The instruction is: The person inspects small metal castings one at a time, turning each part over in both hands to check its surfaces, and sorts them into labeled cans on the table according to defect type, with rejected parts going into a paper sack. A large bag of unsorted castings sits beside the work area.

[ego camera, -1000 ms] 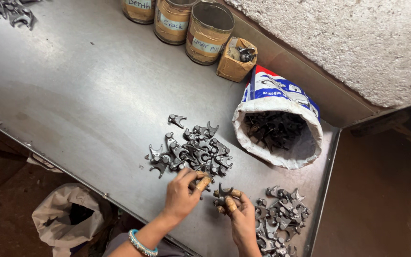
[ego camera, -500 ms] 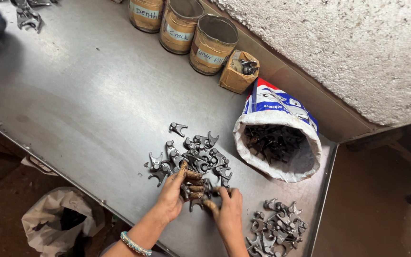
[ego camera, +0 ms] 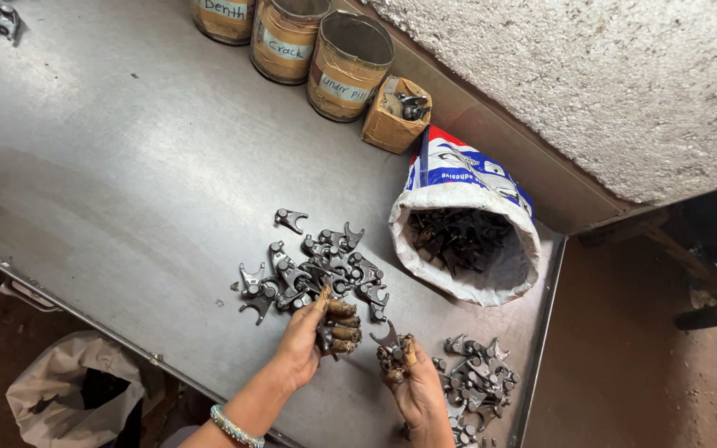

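The left hand (ego camera: 313,336) is curled around a small dark metal part (ego camera: 325,336) at the near edge of the main pile of metal parts (ego camera: 317,270) on the steel table (ego camera: 109,166). The right hand (ego camera: 412,386) pinches one forked metal piece (ego camera: 387,336) in closed fingertips, between that pile and a smaller pile (ego camera: 475,382). An open white sack (ego camera: 466,249) of such parts lies just behind.
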